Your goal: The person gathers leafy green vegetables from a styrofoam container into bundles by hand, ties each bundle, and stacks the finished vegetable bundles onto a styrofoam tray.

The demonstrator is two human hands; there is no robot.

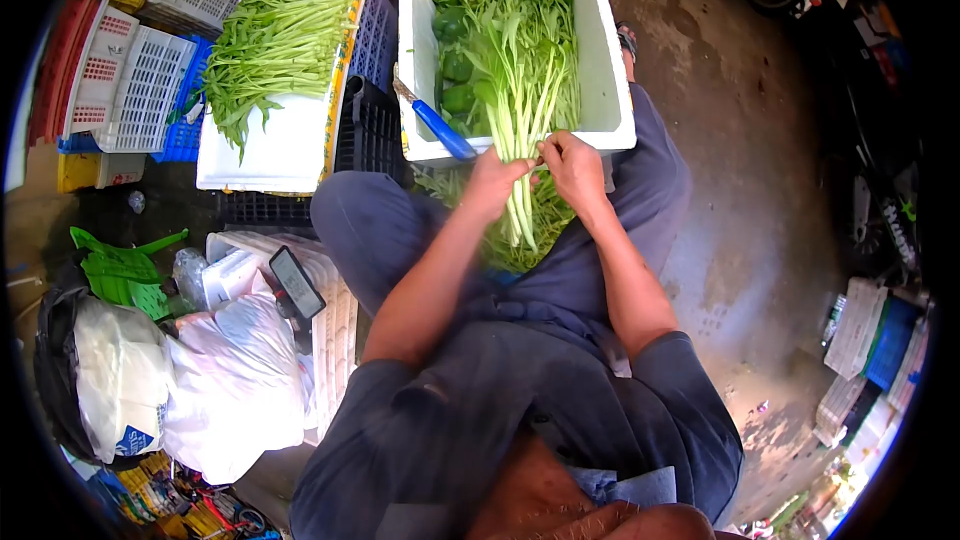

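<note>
A bunch of water spinach (518, 125) with long pale stems lies over the near edge of the white foam box (607, 60), leaves pointing away from me. My left hand (490, 183) is wrapped round the stems from the left. On the right side of the bunch, my right hand (573, 170) pinches at the stems. A blue-handled knife (440, 128) leans across the box's near left corner. Its handle end comes close to my left hand; whether they touch I cannot tell. Loose stems and trimmings (545, 215) lie below the bunch, between my legs.
More water spinach (290, 35) is piled on a white foam lid (265, 155) at the left. Green papayas or similar fruit (457, 65) sit inside the box. Stacked crates (150, 80), white plastic bags (235, 380) and a phone (296, 282) are on my left.
</note>
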